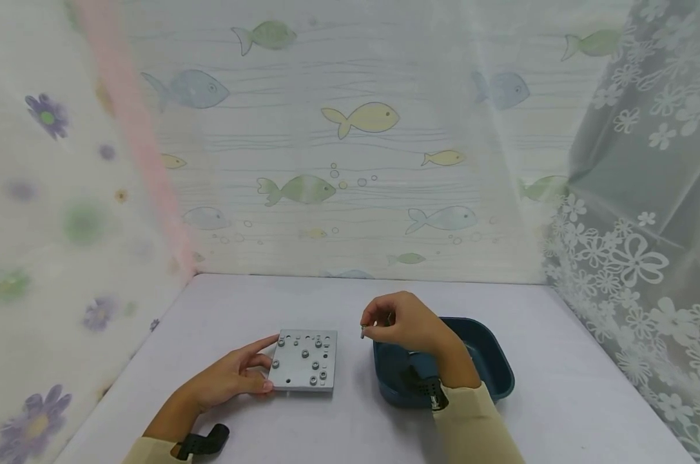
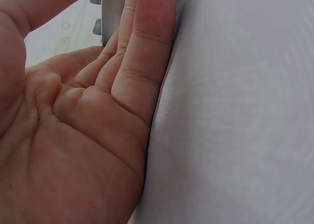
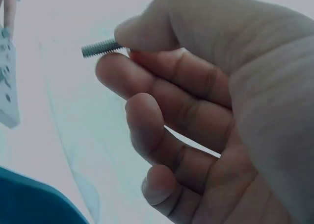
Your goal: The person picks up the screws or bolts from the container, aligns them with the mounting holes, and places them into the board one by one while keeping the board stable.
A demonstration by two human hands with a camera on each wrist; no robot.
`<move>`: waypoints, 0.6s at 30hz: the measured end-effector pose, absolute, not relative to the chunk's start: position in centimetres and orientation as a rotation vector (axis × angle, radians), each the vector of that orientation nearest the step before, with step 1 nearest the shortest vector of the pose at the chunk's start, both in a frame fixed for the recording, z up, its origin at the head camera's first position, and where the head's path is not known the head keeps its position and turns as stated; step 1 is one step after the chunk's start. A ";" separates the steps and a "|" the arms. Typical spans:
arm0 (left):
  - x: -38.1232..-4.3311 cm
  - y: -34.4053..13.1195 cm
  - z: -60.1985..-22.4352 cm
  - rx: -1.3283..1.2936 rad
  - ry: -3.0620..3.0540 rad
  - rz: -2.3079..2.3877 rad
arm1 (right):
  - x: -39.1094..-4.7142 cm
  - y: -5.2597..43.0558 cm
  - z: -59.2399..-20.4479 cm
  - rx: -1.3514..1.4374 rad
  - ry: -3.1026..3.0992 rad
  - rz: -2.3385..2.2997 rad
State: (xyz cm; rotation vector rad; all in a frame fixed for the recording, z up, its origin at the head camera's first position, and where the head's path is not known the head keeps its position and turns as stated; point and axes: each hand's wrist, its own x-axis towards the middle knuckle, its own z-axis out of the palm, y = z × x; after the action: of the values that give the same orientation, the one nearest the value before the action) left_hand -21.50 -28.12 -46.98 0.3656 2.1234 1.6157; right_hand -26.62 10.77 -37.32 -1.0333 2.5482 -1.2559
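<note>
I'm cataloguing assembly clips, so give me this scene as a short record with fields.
Left hand: holds the left side of the metal plate
Right hand: pinches a screw, threaded end exposed
Plate: silver, several bolts on its face
Blue bin: right of the plate, partly hidden by the right arm
Tabletop: white

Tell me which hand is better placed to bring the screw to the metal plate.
The right hand seems better placed: it pinches the screw, to the right of the metal plate. The left hand touches the plate's left edge, perhaps steadying it.
</note>
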 end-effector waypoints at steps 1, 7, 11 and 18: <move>-21.5 -28.1 -47.0 0.366 2.123 1.615 | -26.6 10.5 -37.4 -1.042 2.562 -1.245; -21.5 -28.2 -47.1 0.371 2.121 1.612 | -26.3 9.0 -37.8 -1.104 2.614 -1.205; -21.6 -28.2 -47.1 0.373 2.119 1.615 | -26.0 8.1 -38.0 -1.124 2.643 -1.201; -21.5 -28.2 -47.1 0.382 2.125 1.608 | -25.6 6.3 -38.5 -1.157 2.650 -1.190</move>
State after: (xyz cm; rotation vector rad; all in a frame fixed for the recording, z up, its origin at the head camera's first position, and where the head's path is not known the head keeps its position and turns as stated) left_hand -21.54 -28.17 -47.09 0.3816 2.1248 1.6083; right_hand -25.58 6.27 -38.55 -1.1572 2.6499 -1.1900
